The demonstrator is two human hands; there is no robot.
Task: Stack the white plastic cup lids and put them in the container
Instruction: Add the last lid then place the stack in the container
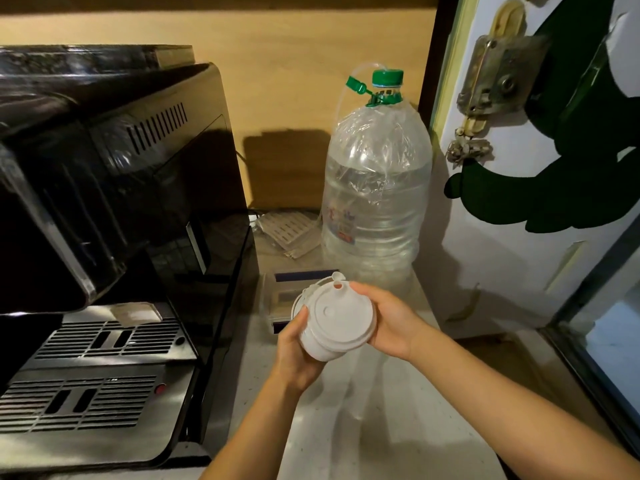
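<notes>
Both my forearms reach in from six o'clock over the pale bench, the nearest things in view. Largest by far is the black coffee machine, filling the nine o'clock side with its metal drip grates low at eight. Next in size is the big clear water bottle with a green cap, standing at about one o'clock from my hands, and a white door with a rusty latch runs up the three o'clock edge. Just beyond my hands, at twelve o'clock from them, sits a clear container on the bench, half hidden behind the lids. My left hand is curled around the underside of the stack of white lids, gripping it, and my right hand is cupped against its three o'clock rim, fingers closed on the edge. The stack is held in the air above the bench, tilted toward me. I judge the stacking is nearly finished; next I would square the lids so they nest, then lower them into the container, which calls for lining them up with its opening. How many lids are nested I cannot tell, and the container's opening and depth are hard to make out.
</notes>
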